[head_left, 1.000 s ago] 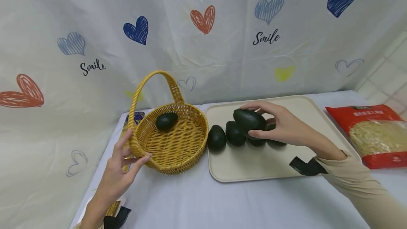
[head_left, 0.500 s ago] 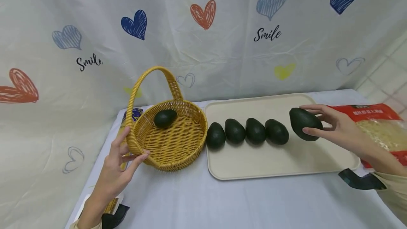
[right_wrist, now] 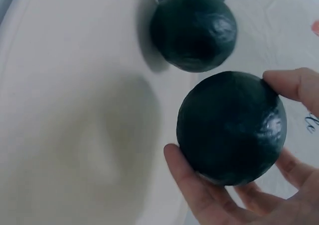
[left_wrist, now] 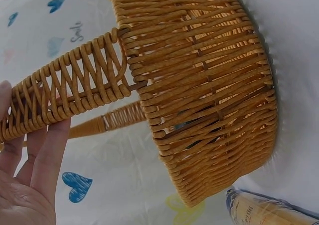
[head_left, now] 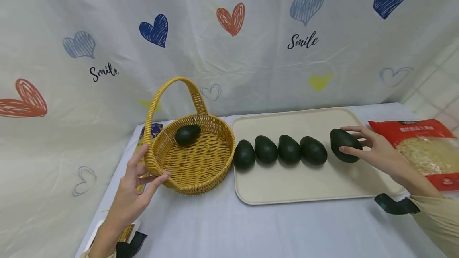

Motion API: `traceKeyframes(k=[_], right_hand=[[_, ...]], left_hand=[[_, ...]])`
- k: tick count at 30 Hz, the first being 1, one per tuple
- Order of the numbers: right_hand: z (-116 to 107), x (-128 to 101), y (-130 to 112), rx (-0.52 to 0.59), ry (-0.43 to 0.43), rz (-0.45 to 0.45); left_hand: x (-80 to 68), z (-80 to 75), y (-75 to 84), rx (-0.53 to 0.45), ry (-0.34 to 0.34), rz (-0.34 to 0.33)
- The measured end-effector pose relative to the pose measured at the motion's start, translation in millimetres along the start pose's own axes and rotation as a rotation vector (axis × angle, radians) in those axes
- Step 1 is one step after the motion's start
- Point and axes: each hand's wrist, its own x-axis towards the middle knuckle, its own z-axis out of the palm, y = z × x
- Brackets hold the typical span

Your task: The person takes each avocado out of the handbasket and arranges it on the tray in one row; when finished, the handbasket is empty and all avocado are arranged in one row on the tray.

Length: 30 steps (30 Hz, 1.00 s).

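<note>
Dark green and glossy, the held avocado (head_left: 344,145) sits at the right end of the tray (head_left: 308,188), low over or just touching its surface; the pictures do not settle which. The right hand (head_left: 376,150) clasps it, thumb on the near side and fingers over the far side, and the right wrist view shows the same fingers (right_wrist: 199,195) wrapped round the fruit's dark skin.

Four avocados (head_left: 279,150) stand in a row to its left on the tray, close together, with a gap between the last of them and the held one. By this layout, the held fruit looks to be taking the fifth place in the line, so most of the transfer seems done.

One avocado (head_left: 187,134) lies in the basket (head_left: 195,158), near its back wall, and appears to be the only one left to carry over.

At the basket's rim, where the handle (head_left: 168,90) rises, the left hand (head_left: 138,186) steadies it, fingers spread and thumb against the weave; the left wrist view shows fingertips (left_wrist: 35,145) lying along the handle's base rather than curled round it.

A red packet (head_left: 423,146) lies to the right of the tray on the pale cloth (head_left: 251,230).
</note>
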Motion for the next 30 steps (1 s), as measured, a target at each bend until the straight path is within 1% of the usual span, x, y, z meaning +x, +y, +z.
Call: traceKeyframes(k=[4, 9, 13, 16, 21, 23, 25, 27, 30], right_hand=[[4.9, 5.2, 0.9, -0.02, -0.025, 0.031], [7.4, 11.2, -1.2, -0.047, -0.056, 0.074], [10.7, 13.6, -0.6, -0.066, -0.053, 0.071], [13.2, 14.0, -1.0, -0.088, -0.055, 0.058], [10.4, 15.4, -3.3, -0.11, -0.109, 0.052], [7.3, 16.2, -4.5, -0.115, -0.135, 0.037], [5.3, 16.6, -5.4, -0.123, -0.147, 0.0], [3.6, 17.4, -5.9, -0.126, -0.151, -0.059], [2.2, 18.9, -6.2, -0.148, -0.141, -0.178]], left_hand=[[0.8, 0.6, -1.1, 0.01, -0.005, -0.003], [1.0, -0.8, 1.4, 0.044, -0.005, -0.02], [0.3, -0.6, 2.8, 0.046, -0.004, -0.034], [0.0, 0.0, 2.1, 0.045, -0.004, -0.03], [0.1, 0.1, 1.7, 0.053, -0.008, -0.033], [-0.2, 0.1, 2.5, 0.053, -0.004, -0.037], [-0.4, 0.4, 2.6, 0.053, 0.0, -0.035], [-0.4, 0.6, 2.2, 0.041, 0.001, -0.029], [0.0, 0.9, 1.8, 0.029, 0.002, -0.021]])
